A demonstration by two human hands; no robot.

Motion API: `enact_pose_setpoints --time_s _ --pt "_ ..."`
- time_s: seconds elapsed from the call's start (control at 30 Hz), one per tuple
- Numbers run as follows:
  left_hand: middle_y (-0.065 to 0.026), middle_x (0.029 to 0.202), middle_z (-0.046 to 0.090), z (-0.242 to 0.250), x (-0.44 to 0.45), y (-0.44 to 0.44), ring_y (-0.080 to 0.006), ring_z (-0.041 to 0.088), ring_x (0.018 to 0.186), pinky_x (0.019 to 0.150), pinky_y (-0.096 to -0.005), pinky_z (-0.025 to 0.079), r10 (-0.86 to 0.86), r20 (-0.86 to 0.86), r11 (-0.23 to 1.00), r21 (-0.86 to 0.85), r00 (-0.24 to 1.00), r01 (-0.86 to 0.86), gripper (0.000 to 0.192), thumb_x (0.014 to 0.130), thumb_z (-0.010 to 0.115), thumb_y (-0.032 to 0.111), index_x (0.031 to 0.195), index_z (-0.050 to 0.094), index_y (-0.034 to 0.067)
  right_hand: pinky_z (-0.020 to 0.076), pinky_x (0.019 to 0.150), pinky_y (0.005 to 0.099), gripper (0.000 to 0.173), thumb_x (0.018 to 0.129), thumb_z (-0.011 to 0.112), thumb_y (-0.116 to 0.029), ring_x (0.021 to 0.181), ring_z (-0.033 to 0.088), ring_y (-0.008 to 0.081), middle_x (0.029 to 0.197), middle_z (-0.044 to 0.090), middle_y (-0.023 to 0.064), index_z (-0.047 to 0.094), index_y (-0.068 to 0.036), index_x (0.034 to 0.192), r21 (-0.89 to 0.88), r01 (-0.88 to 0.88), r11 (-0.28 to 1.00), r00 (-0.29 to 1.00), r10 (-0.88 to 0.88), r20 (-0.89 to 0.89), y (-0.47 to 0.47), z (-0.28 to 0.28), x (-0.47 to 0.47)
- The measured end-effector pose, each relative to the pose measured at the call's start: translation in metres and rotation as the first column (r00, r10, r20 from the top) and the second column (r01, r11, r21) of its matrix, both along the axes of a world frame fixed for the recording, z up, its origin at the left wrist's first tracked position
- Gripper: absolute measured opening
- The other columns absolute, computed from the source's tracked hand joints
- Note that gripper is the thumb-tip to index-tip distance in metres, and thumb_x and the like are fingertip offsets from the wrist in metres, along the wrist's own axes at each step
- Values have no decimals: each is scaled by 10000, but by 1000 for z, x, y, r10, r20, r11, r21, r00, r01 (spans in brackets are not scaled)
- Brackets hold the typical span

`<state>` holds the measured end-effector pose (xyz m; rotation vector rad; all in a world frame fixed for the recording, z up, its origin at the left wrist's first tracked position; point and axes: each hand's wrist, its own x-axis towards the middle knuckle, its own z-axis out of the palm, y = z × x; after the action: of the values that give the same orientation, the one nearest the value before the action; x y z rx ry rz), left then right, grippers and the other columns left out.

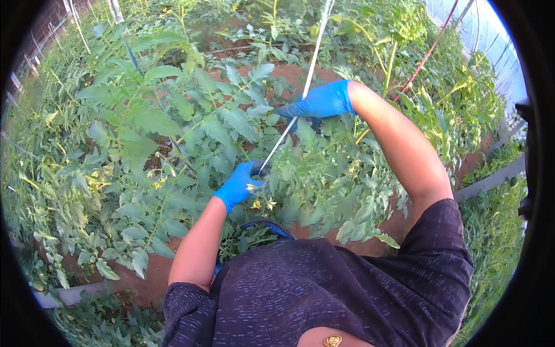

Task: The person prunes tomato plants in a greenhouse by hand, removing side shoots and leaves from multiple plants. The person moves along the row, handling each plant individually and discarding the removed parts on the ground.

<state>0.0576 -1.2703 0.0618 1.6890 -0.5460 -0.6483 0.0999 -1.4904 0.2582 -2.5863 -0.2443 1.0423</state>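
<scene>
A white support string comes down from above among tomato plants. It passes through the fingers of my right hand, in a blue glove, and bends there. Lower down, the string meets my left hand, also gloved in blue with dark-stained fingers curled around it. Leaves partly cover both sets of fingertips, so whether a stem is held with the string is hidden. Small yellow tomato flowers hang just below my left hand.
Against my body stands a blue container with picked leaves in it. A red string slants at the right, and a dark string at the left. Grey pipes run along the soil behind me.
</scene>
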Motion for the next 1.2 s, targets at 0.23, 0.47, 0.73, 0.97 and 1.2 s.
enact_pose_setpoints --time_s 0.23,0.47,0.73,0.97,1.2 --pt "-105 1005 668 -69 26 -4 -150 614 884 782 -310 495 300 -209 849 -386 931 -361 273 877 621 117 1120 609 -6 414 924 329 514 953 469 -435 987 539 167 1183 607 80 513 -73 1314 328 -176 928 981 136 141 -22 -36 -4" --pt "-53 882 658 -165 78 -23 -126 598 729 659 -284 494 444 723 885 -262 529 -384 150 866 594 49 1008 630 19 423 870 283 640 936 448 -558 982 533 158 1153 589 87 534 -19 1270 801 236 549 967 -210 -141 -12 -38 -35" --pt "-138 1146 597 -69 90 -48 -271 565 1042 801 -416 493 88 -501 857 -403 861 -322 324 952 451 191 1233 532 49 451 922 302 436 892 654 -209 990 566 121 1085 631 74 515 13 1240 712 181 679 981 -176 -81 30 -10 -63" --pt "-89 1002 614 -75 75 -85 -164 570 888 730 -333 480 141 650 976 -218 746 6 207 909 512 80 1083 586 -3 463 870 325 388 970 469 -278 956 561 163 1040 611 110 491 5 1235 629 -269 730 945 73 320 76 -23 -33" --pt "-6 934 576 -3 40 -43 -98 509 858 813 -282 450 -273 -271 883 -452 923 129 274 884 568 77 1148 581 6 455 883 371 339 1001 420 -259 1009 578 239 1115 610 190 516 0 1197 226 -193 955 924 99 371 66 -2 9"
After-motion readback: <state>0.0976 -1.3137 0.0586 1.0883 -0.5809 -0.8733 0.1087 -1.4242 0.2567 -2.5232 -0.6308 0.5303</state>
